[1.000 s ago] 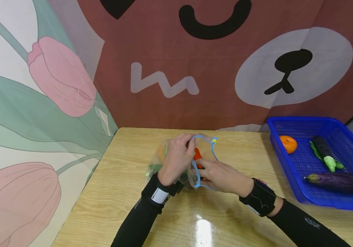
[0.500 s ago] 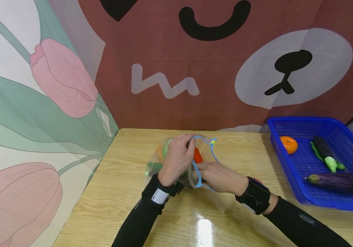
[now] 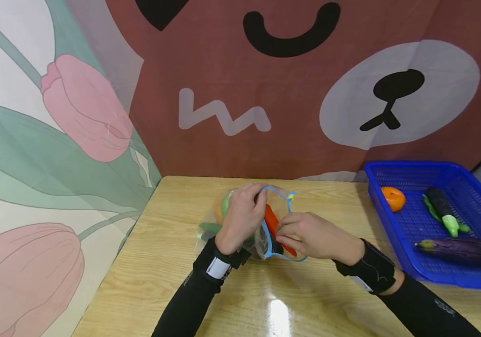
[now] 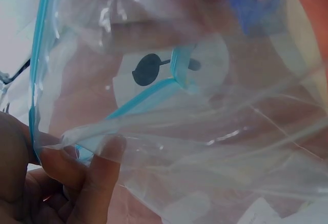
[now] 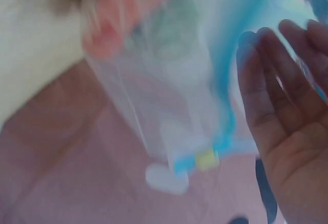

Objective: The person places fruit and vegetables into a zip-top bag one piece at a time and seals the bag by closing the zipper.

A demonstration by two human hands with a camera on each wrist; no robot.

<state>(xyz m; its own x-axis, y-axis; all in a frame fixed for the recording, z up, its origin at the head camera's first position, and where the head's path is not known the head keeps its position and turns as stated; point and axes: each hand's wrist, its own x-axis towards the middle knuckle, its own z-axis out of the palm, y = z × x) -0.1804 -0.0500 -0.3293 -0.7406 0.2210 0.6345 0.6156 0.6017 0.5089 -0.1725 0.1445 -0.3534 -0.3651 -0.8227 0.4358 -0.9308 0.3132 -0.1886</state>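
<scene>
A clear zip bag with a blue zip edge lies on its side, its mouth facing right. My left hand pinches the rim; in the left wrist view its thumb and finger hold the film. My right hand is at the mouth, beside a long red item that extends to the opening. In the right wrist view the fingers are fairly straight with nothing between them. A dark item lies by the red one. Green and orange shapes show through the film, partly hidden by my left hand.
A blue plastic basket stands at the right, holding an orange round fruit, a dark and green vegetable and a purple eggplant. The wooden table ends at a printed cloth behind it.
My right hand first reaches a little deeper into the bag's mouth, then draws back to the right. More of the red item and the dark item now shows. My left hand stays put.
</scene>
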